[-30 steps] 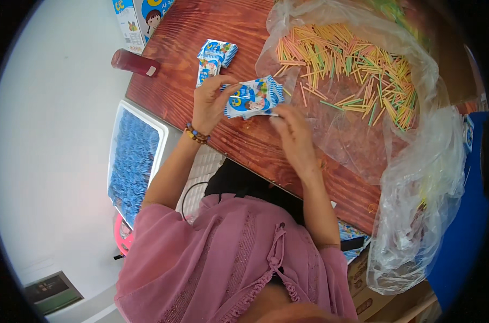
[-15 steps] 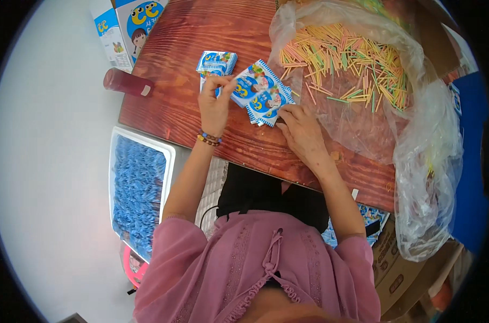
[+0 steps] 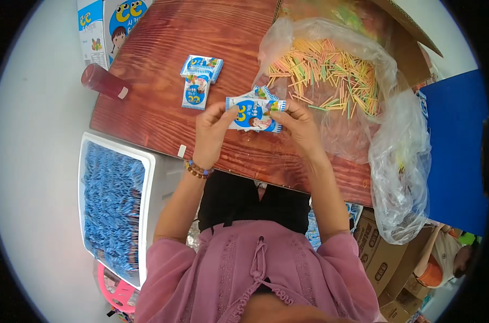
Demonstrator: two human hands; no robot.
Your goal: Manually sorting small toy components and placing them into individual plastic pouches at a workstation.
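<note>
A small blue-and-white printed packet [image 3: 255, 114] is stretched level between my two hands. My left hand [image 3: 211, 134] pinches its left end between thumb and fingers. The right end is gripped the same way by my right hand [image 3: 304, 132]. Partly hidden behind it, another similar packet [image 3: 263, 91] shows its edges; how many lie there I cannot tell. A few more packets [image 3: 195, 92] lie overlapping on the table, just beyond my left hand.
On the reddish wooden table [image 3: 153, 70] a clear plastic bag [image 3: 398, 161] lies spread at the right, with many pastel sticks [image 3: 330, 75] on it. A dark pink bottle [image 3: 104, 81] lies at the left edge. Below stands a white bin [image 3: 147, 215] full of blue packets. Printed boxes [image 3: 91, 35] stand far left.
My left hand has brought its packet down and turned it level. My right hand has left the pile and now grips the packet's other end. The whole view has shifted slightly.
</note>
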